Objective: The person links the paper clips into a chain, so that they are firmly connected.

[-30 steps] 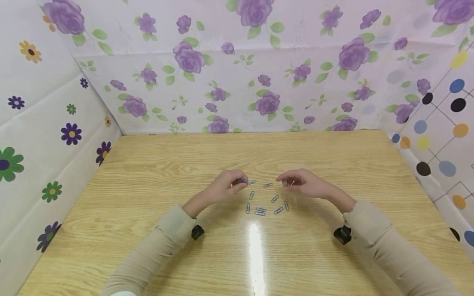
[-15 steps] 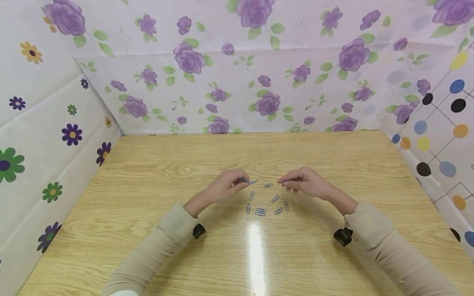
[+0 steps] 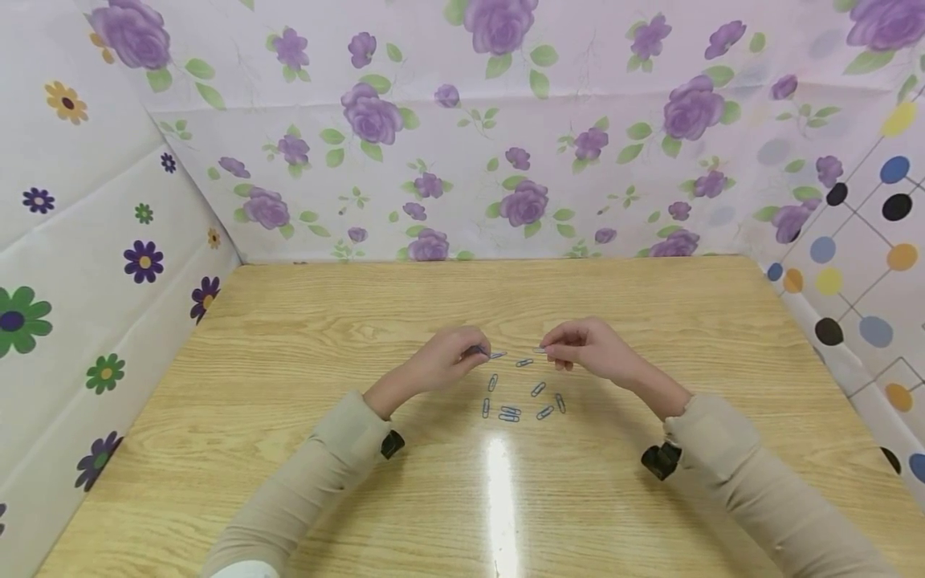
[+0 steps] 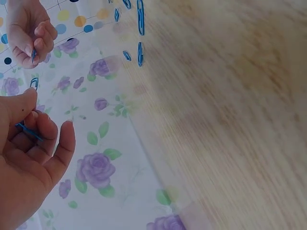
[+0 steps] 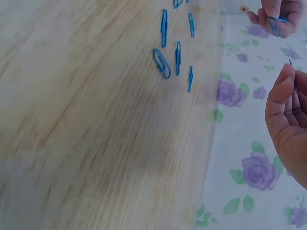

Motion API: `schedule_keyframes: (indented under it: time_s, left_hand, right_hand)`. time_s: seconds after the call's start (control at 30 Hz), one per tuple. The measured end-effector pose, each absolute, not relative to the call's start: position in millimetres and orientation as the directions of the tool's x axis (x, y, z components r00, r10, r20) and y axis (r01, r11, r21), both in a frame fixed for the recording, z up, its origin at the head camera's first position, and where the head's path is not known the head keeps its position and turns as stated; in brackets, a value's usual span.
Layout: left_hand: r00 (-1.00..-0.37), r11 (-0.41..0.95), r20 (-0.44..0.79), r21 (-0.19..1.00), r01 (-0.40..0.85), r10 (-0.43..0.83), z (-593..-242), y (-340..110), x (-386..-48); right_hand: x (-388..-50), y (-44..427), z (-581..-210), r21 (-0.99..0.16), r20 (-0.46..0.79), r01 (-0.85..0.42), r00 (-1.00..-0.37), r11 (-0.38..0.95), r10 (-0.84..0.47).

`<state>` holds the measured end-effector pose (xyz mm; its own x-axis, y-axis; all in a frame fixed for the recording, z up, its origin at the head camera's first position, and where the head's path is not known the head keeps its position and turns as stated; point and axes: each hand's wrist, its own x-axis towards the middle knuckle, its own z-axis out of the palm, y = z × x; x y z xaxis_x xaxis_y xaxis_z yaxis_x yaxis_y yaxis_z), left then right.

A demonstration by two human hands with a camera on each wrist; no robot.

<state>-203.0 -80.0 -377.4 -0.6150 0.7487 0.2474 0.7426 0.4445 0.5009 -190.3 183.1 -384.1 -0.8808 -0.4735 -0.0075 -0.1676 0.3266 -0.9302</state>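
Observation:
My left hand (image 3: 446,359) is raised above the table and pinches a blue paper clip (image 4: 34,83) between thumb and forefinger, its looped end pointing towards the other hand. A second blue clip, partly hidden, lies against the curled fingers (image 4: 43,128) of that hand. Opposite, my right hand (image 3: 598,348) pinches another paper clip (image 3: 539,350) at its fingertips; only a short end shows in the right wrist view. The two held clips are apart, with a small gap between them. Below and between the hands, several loose blue paper clips (image 3: 538,389) lie scattered on the tabletop.
The wooden table (image 3: 347,297) meets a flowered cloth (image 3: 470,185) at its back edge. Patterned cloths also hang at the left and right sides. Light glares off the tabletop (image 3: 500,490) in front of the clips.
My right thumb and fingertips have come together, and the clip between them now shows pointing left. My left hand has shifted slightly right with its clip. The loose clips lie as before.

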Motion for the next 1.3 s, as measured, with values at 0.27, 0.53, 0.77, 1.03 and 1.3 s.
schedule_keyframes:
  time_s: [0.27,0.53,0.77,1.03,1.3]
  left_hand:
    - [-0.545,0.449,0.308,0.331,0.83,0.78,-373,-77,-203]
    - [-0.471,0.426,0.385,0.2,0.882,0.794,-375,-75,-202]
    - [-0.448,0.41,0.42,0.183,0.894,0.79,-376,-73,-202]
    - [-0.443,0.409,0.42,0.174,0.896,0.792,-377,-73,-203]
    - [-0.437,0.397,0.457,0.187,0.899,0.774,-379,-71,-201]
  right_hand:
    - [-191,163,-378,-0.938,-0.009,-0.154,-0.885,0.312,-0.465]
    - [-191,149,-378,-0.953,-0.037,-0.108,-0.887,0.283,-0.46]
    - [-191,142,-380,-0.95,-0.062,-0.083,-0.895,0.303,-0.441]
    - [-191,137,-384,-0.948,-0.049,-0.101,-0.891,0.301,-0.451]
    - [-191,137,-382,-0.941,-0.061,-0.097,-0.893,0.324,-0.446]
